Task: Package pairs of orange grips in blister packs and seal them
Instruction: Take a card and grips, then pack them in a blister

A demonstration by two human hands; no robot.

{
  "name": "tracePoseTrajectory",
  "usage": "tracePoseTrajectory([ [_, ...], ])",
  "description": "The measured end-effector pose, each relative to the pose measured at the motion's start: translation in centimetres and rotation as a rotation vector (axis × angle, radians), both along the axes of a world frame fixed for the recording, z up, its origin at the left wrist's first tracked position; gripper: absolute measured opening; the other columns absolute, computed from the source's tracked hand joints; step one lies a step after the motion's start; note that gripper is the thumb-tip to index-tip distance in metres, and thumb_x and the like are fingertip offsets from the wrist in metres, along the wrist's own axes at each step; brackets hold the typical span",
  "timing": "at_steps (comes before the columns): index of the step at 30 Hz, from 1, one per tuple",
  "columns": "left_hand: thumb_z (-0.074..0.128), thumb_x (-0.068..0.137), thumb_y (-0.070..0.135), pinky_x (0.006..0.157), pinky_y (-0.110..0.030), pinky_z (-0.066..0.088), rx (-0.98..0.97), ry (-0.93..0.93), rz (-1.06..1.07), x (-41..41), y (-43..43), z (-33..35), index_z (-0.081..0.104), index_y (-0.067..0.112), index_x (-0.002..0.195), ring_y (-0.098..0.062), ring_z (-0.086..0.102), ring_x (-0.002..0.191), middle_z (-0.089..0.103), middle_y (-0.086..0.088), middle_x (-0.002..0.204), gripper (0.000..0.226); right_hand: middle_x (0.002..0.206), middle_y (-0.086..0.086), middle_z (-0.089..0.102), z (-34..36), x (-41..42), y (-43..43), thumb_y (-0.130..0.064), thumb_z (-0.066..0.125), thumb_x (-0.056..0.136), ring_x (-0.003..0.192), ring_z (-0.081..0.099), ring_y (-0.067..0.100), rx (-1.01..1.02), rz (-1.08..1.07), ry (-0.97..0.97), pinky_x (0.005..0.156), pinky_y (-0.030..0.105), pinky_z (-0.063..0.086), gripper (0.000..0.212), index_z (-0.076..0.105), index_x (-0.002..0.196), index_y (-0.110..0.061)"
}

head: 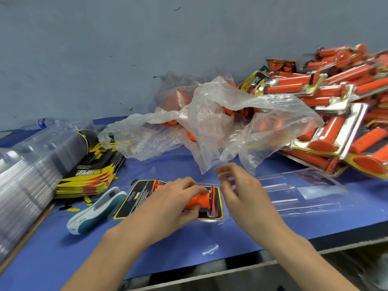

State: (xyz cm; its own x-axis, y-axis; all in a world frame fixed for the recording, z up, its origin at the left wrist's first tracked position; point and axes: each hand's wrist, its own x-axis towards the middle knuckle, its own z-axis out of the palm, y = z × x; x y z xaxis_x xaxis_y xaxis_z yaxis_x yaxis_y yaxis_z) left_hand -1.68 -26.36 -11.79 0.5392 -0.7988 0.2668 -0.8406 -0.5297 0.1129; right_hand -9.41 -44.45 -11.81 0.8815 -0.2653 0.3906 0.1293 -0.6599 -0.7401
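Observation:
A black and yellow backing card (pixel 138 199) lies in a clear blister tray on the blue table near me. An orange grip (pixel 198 201) lies on it, and my left hand (pixel 174 201) rests over that grip with its fingers curled round it. A second grip's flange (pixel 156 184) shows at the card's far side. My right hand (pixel 239 190) hovers just right of the card with loosely bent fingers, holding nothing. A clear blister cover (pixel 298 192) lies to its right.
A crumpled plastic bag (pixel 210 122) of loose orange grips sits behind the card. Sealed packs (pixel 340 106) pile up at the right. Printed cards (pixel 92 171) and clear blister stacks (pixel 31 164) stand at the left. A white and teal stapler (pixel 96 211) lies beside the card.

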Motion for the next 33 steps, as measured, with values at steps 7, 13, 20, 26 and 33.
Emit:
tracePoseTrajectory([
  [7,0.05,0.099,0.041,0.101,-0.026,0.036,-0.042,0.012,-0.004,-0.7,0.8,-0.1,0.059,0.033,0.129,-0.007,0.05,0.115,0.057,0.016,0.126,0.032,0.094,-0.02,0.063,0.0,-1.3,0.0,-0.015,0.048,0.096,0.087,0.057,-0.003,0.094,-0.058,-0.058,0.071,0.02,0.045,0.023,0.059,0.103,-0.034],
  [13,0.051,0.1,0.035,0.092,-0.031,0.041,-0.2,-0.011,0.234,-0.2,5.2,1.0,0.063,0.029,0.122,-0.01,0.054,0.105,0.062,0.014,0.113,0.025,0.074,-0.005,0.068,-2.3,-5.8,1.7,-0.008,0.053,0.094,0.06,0.062,0.008,0.684,-0.155,0.037,0.055,0.026,0.048,0.021,0.064,0.09,-0.025],
  [20,0.055,0.098,0.022,0.076,-0.036,0.044,-0.347,0.163,0.639,0.7,10.9,-0.4,0.062,0.025,0.091,-0.021,0.06,0.085,0.067,-0.003,0.095,0.01,0.098,0.028,0.06,-3.2,-7.5,3.1,-0.007,0.052,0.098,0.077,0.065,0.039,1.295,-0.18,0.258,0.063,0.037,0.051,0.013,0.053,0.094,0.006],
  [26,0.056,0.097,0.03,0.068,-0.035,0.046,-0.432,0.183,0.747,0.4,12.3,-0.3,0.065,0.024,0.085,-0.014,0.061,0.071,0.071,0.005,0.087,0.016,0.108,0.026,0.059,-2.9,-5.6,2.4,-0.015,0.053,0.1,0.077,0.064,0.036,1.37,-0.271,0.127,0.063,0.037,0.05,0.039,0.04,0.133,0.0],
  [33,0.055,0.097,0.023,0.07,-0.039,0.058,-0.377,0.451,0.807,0.8,11.9,-1.0,0.066,0.022,0.093,-0.024,0.07,0.076,0.073,-0.006,0.096,0.011,0.093,0.013,0.056,-3.4,-4.5,2.8,-0.004,0.054,0.096,0.067,0.056,0.022,1.047,-0.351,-0.058,0.042,0.023,0.051,0.018,0.052,0.111,-0.015],
])
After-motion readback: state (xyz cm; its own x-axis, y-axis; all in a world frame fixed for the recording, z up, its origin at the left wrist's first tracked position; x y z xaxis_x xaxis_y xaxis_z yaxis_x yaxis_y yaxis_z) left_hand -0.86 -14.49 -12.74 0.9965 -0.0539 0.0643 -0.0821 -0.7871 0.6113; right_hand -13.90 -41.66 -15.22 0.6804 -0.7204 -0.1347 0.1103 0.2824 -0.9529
